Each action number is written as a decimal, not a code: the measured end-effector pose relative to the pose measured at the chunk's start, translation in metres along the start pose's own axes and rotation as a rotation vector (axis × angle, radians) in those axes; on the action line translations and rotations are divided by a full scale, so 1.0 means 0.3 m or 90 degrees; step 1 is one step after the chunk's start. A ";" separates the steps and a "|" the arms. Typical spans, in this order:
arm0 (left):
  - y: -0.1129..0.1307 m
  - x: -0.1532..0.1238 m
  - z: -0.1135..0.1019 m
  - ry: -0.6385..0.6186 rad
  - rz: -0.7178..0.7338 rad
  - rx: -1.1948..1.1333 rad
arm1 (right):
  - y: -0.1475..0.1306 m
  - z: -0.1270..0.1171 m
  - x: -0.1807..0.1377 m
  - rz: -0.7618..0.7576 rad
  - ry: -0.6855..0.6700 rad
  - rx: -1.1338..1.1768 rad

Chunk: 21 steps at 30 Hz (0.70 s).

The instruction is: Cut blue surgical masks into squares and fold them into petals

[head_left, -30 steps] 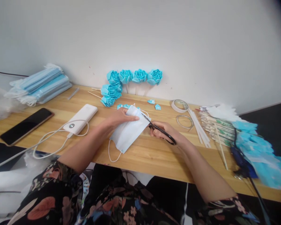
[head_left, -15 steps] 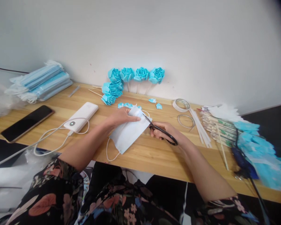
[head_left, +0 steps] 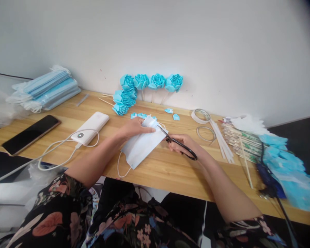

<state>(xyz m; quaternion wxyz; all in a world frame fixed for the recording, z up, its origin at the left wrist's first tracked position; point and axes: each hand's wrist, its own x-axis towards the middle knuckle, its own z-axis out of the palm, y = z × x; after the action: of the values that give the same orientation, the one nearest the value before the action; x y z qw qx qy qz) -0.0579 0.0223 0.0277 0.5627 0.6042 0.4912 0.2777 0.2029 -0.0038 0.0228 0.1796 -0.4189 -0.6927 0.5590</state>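
Note:
My left hand [head_left: 133, 128] pinches the far end of a white face mask [head_left: 142, 146] that lies on the wooden table [head_left: 165, 172], its ear loop hanging over the near edge. My right hand [head_left: 184, 144] is closed round the handles of black scissors [head_left: 177, 143], whose blades point left and meet the mask's far right edge. Small blue cut pieces [head_left: 170, 113] lie just beyond the mask. Blue paper-like roses [head_left: 147, 82] on sticks lean against the wall behind.
A white power bank [head_left: 91, 127] with its cable and a black phone [head_left: 31, 133] lie at left, with a stack of blue masks [head_left: 45, 89] behind. Tape rolls [head_left: 200, 116], white strips, wrapped sticks [head_left: 239, 141] and blue scraps [head_left: 286, 162] fill the right side.
The scissors have edged slightly along the mask's edge and both hands stay in place; the view shifted a little.

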 end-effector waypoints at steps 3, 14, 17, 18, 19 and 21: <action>0.003 -0.001 -0.001 -0.008 0.000 -0.019 | 0.007 0.002 0.003 0.000 0.011 0.012; 0.010 -0.004 -0.003 0.001 0.015 0.019 | -0.009 0.009 0.006 0.028 0.032 0.019; 0.015 -0.005 -0.003 0.006 0.009 0.028 | -0.009 0.010 0.006 0.032 0.034 0.022; 0.017 -0.006 -0.003 0.008 0.006 0.032 | -0.008 0.010 0.006 0.033 0.036 0.023; 0.018 -0.007 -0.003 0.007 0.005 0.034 | -0.007 0.010 0.005 0.035 0.039 0.023; 0.020 -0.009 -0.002 0.008 0.003 0.031 | -0.003 0.009 0.004 0.035 0.048 0.025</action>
<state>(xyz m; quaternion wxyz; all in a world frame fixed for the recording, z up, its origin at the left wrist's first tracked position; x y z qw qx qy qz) -0.0577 0.0207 0.0343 0.5440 0.6170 0.4999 0.2710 0.1998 -0.0045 0.0226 0.1984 -0.4549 -0.6624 0.5611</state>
